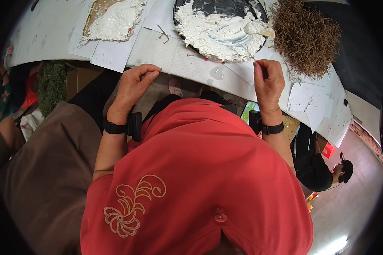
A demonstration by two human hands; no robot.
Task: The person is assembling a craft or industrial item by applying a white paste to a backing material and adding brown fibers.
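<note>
My right hand [269, 83] pinches a thin stem [249, 52] between thumb and forefinger at the near right edge of a round dark tray [260, 9]. The stem's far end points toward the thick white paste [212, 34] spread over that tray. A spatula [261, 32] with a pale handle lies in the paste. My left hand [134, 85] hovers by the table's near edge with its fingers curled and thumb close to the forefinger. Whatever it may hold is hidden. Several small red beads [207, 59] dot the tray's near rim.
A large bundle of brown twigs [304, 38] stands right of the tray. Left is a board [93, 17] covered in white paste. Paper sheets [110, 55] and a bent twig [163, 34] lie on the table [47, 34]. People sit at left and right, near a green bundle [52, 87].
</note>
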